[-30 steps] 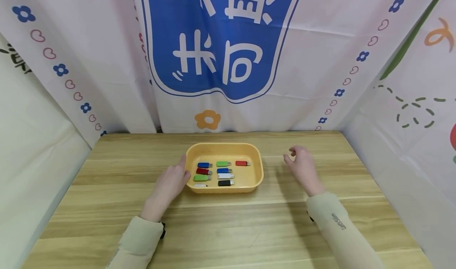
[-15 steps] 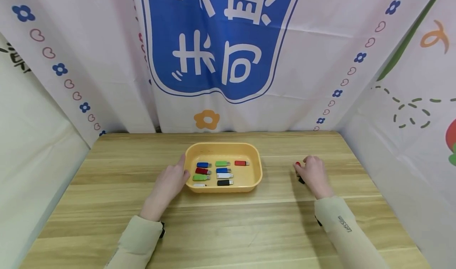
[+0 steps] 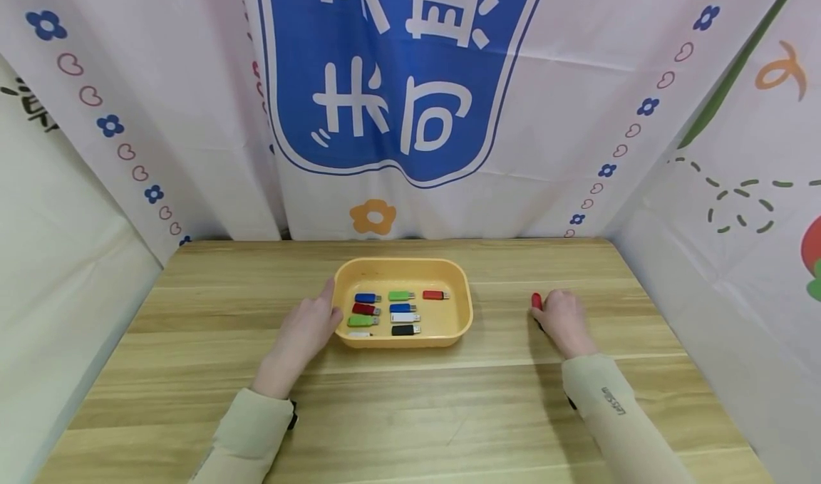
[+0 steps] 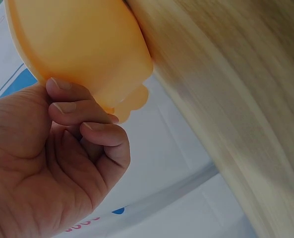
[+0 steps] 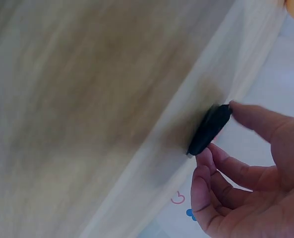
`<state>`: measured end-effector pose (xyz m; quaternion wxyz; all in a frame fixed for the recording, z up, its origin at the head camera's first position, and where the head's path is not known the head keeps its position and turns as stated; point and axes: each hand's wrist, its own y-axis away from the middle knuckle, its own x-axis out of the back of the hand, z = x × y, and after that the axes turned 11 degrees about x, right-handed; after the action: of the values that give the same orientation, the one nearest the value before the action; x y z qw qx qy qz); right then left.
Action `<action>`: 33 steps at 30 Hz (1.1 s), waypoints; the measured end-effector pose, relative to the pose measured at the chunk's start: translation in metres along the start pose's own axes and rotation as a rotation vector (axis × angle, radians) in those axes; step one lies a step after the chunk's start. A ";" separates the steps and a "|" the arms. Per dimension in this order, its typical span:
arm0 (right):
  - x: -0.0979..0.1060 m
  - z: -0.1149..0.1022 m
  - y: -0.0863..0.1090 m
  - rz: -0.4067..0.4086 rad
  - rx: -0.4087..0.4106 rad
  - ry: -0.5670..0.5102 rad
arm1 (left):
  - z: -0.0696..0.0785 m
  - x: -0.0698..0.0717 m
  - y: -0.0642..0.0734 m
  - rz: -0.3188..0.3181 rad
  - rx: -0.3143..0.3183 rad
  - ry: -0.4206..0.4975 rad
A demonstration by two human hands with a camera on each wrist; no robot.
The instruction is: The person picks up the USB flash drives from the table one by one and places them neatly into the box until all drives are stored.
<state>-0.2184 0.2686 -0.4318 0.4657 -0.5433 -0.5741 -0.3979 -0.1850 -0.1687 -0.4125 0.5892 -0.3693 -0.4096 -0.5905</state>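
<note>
A yellow plastic tray stands on the wooden table. Several USB sticks lie in it, among them a red USB stick, a black USB stick and a white USB stick. My left hand holds the tray at its left rim; in the left wrist view its fingers curl against the yellow wall. To the right of the tray, just over the table, my right hand pinches a black USB stick between thumb and fingers. A red piece shows beside that hand; whether it belongs to the same stick I cannot tell.
The wooden table reaches back to a white printed curtain. White cloth walls close in the left and right sides. Bare tabletop lies between the tray and my right hand.
My right hand has moved right and slightly down, away from the tray, and now pinches the black stick; the red piece has come into sight. Left hand and tray stay in place.
</note>
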 end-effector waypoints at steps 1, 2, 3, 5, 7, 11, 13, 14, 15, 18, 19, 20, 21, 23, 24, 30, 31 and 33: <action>-0.001 -0.001 0.000 -0.003 -0.002 0.004 | 0.000 0.000 0.000 0.001 0.000 -0.001; -0.001 -0.001 0.000 -0.006 -0.001 0.009 | 0.000 0.000 0.000 0.002 0.000 0.000; -0.002 -0.002 0.000 -0.010 -0.003 0.009 | 0.000 0.000 0.000 0.004 0.000 -0.001; -0.003 -0.003 0.000 -0.019 -0.009 0.005 | 0.000 0.000 0.000 0.008 -0.002 -0.001; -0.003 -0.004 0.000 -0.018 -0.012 -0.002 | 0.000 0.000 0.000 0.009 -0.001 -0.002; -0.005 -0.004 -0.002 -0.006 0.003 0.004 | 0.001 0.000 0.000 -0.001 0.007 0.001; -0.006 -0.004 -0.003 -0.003 0.004 -0.002 | 0.002 0.001 0.000 -0.002 0.011 0.004; -0.007 -0.005 -0.004 -0.004 0.000 -0.011 | 0.001 0.001 0.001 -0.001 0.011 0.005; -0.007 -0.005 -0.004 -0.004 -0.002 -0.020 | 0.001 0.001 0.001 0.000 0.012 0.006; -0.008 -0.006 -0.007 0.004 0.000 -0.042 | 0.001 0.001 0.001 0.004 0.006 0.006; -0.008 -0.007 -0.007 0.012 0.004 -0.049 | 0.001 0.001 0.001 0.004 0.005 0.006; -0.007 -0.008 -0.007 0.022 0.011 -0.054 | 0.000 0.000 0.001 0.005 0.003 0.006; -0.007 -0.009 -0.008 0.032 0.020 -0.058 | 0.000 0.000 0.002 0.005 0.003 0.007; -0.007 -0.012 -0.008 0.053 0.043 -0.068 | 0.000 0.000 0.001 0.007 0.002 0.009; -0.007 -0.013 -0.009 0.060 0.057 -0.072 | 0.000 0.000 0.001 0.010 0.000 0.010; -0.006 -0.026 -0.010 0.115 0.160 -0.110 | -0.001 -0.001 0.000 0.007 -0.002 0.006; -0.006 -0.029 -0.010 0.123 0.175 -0.121 | -0.001 -0.001 0.000 0.006 -0.002 0.006; -0.005 -0.034 -0.010 0.134 0.200 -0.141 | -0.001 -0.001 0.000 0.007 -0.006 0.006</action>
<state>-0.2248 0.2332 -0.4277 0.5015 -0.5578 -0.6047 -0.2678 -0.1846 -0.1688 -0.4135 0.5915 -0.3707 -0.4049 -0.5906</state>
